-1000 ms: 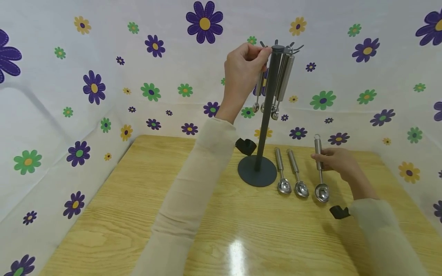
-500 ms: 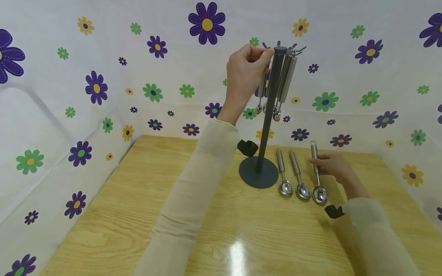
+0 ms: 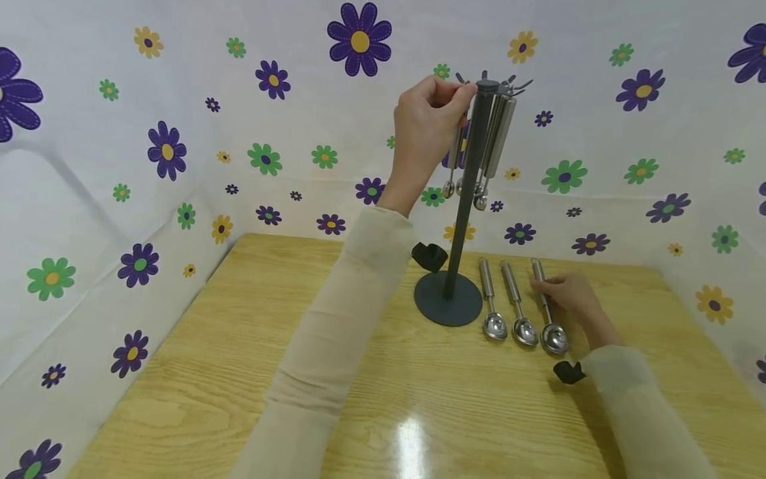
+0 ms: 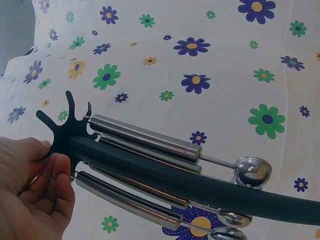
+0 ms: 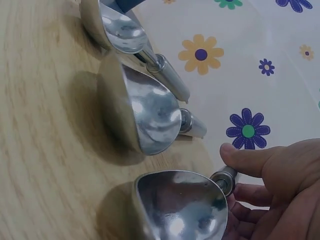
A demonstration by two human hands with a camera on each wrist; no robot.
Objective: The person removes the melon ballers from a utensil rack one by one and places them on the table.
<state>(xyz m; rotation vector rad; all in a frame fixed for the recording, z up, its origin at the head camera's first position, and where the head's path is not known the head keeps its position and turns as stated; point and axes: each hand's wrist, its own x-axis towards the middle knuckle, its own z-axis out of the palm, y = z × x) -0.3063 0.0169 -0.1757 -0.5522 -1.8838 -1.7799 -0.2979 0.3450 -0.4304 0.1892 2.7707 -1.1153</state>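
Fingers (image 4: 64, 172) of the left hand (image 3: 421, 120) pinch the stand (image 3: 461, 226) by its hooks (image 4: 71, 105), at 1 o'clock, beside the hanging scoops (image 3: 501, 136). Toward its base's (image 3: 431, 306) 3 o'clock, three loose scoops (image 3: 523, 331) lie on the table (image 3: 239, 372), the right hand (image 3: 571, 293) grasping the rightmost scoop (image 3: 554, 339). Work looks partway: three off, several hung.

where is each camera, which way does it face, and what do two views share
Head: worn on the head, facing forward and down at the table, rack and three scoops; left hand, right hand and sleeves show.
Left wrist: worn there, facing the rack's top and hanging scoops; the left hand shows.
Right wrist: worn there, facing the three scoops and flowered cloth; the right hand shows.
Head and right wrist share the three scoops and right hand.
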